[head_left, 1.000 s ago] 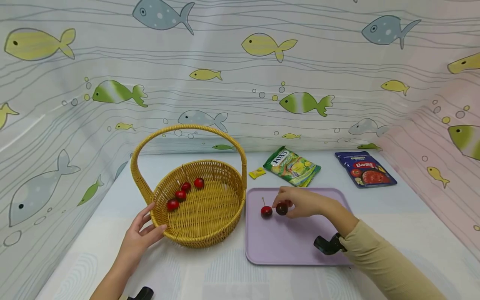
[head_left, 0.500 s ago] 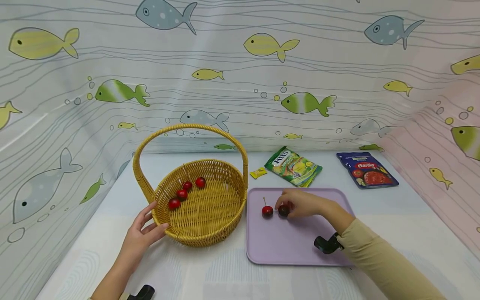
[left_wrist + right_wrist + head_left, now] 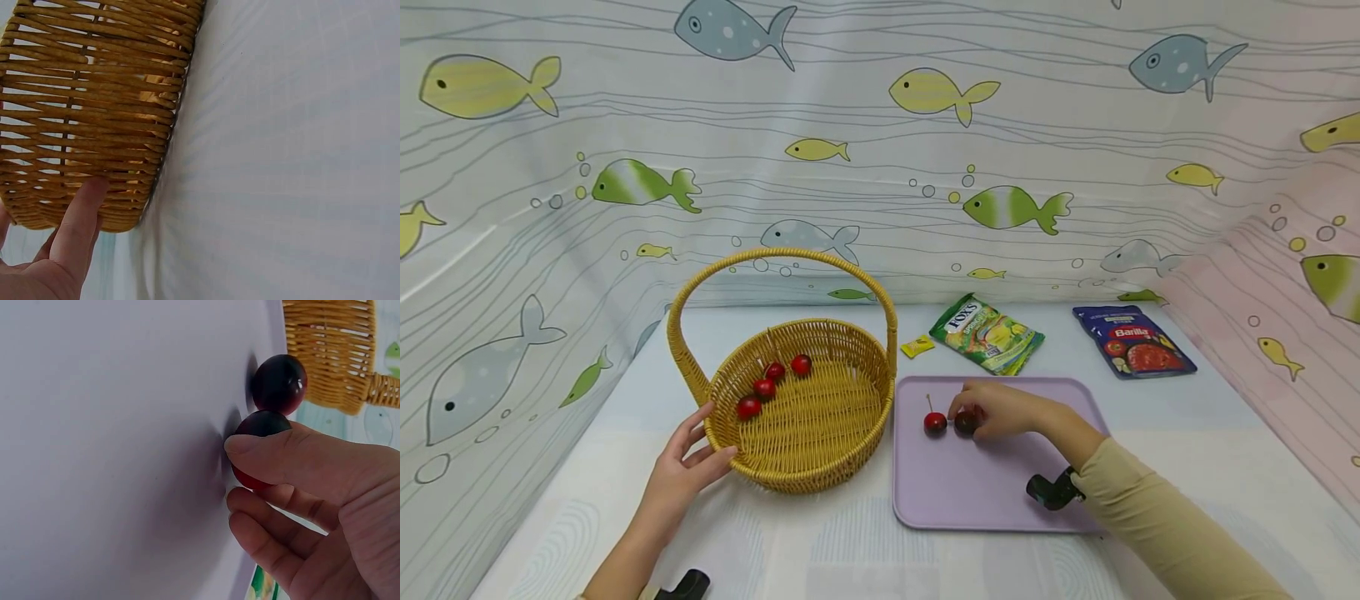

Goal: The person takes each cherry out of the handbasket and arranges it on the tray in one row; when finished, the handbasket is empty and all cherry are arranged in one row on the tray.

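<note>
My right hand [image 3: 1000,410] pinches a dark red cherry [image 3: 265,424] between thumb and fingers, low over the purple tray [image 3: 955,492]. Just left of it on the tray lies another cherry [image 3: 935,424], its stem pointing up. In the right wrist view the two cherries appear side by side, and my thumb covers much of the pinched one. My left hand [image 3: 679,467] rests on the left side of a wicker basket [image 3: 808,479], fingers spread, one fingertip against the weave in the left wrist view. Several red cherries [image 3: 764,390] lie inside the basket, toward its left and back.
A tall arched handle [image 3: 782,252] rises over the basket. Behind the tray lie a small yellow wrapped candy [image 3: 917,346] and a green FOX'S bag [image 3: 988,335]. A blue Barilla pouch [image 3: 1135,342] lies at the back right. A fish-patterned curtain [image 3: 880,167] closes off the back.
The view has shifted slightly. My right hand stays at the same cherry with only a small movement of its fingers, and my left hand keeps its place on the basket.
</note>
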Demonstrator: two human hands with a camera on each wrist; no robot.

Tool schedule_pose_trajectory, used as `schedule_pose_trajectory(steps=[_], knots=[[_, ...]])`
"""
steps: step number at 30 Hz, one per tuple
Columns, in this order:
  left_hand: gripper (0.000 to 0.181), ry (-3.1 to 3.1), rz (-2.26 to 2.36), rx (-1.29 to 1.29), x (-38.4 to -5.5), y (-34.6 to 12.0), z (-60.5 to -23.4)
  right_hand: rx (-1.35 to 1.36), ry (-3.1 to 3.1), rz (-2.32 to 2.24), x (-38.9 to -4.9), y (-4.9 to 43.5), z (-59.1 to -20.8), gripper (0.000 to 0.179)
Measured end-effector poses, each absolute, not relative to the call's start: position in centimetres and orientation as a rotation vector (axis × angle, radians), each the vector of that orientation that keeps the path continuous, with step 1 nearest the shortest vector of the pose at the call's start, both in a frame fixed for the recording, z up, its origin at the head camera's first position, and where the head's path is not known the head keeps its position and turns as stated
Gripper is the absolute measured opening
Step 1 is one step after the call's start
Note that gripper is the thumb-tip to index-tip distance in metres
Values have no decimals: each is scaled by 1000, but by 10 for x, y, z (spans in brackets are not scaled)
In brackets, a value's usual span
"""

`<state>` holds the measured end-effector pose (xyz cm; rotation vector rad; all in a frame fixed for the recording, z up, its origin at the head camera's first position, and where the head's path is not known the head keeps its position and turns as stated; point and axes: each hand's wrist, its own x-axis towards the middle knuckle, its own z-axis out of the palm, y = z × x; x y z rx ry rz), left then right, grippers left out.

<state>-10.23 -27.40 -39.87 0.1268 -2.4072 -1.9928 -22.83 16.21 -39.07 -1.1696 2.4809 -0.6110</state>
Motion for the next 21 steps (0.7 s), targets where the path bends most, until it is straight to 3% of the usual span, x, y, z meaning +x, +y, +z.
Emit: schedule_pose_trajectory(steps=[8,21], knots=[[75,-2405,-1995,122,-102,-274,-399,-1071,2487,-622,-226,161,-384,42],[75,-2408,-2002,141,-102,-274,-397,-1208,2491,-639,-228,155,-353,38]])
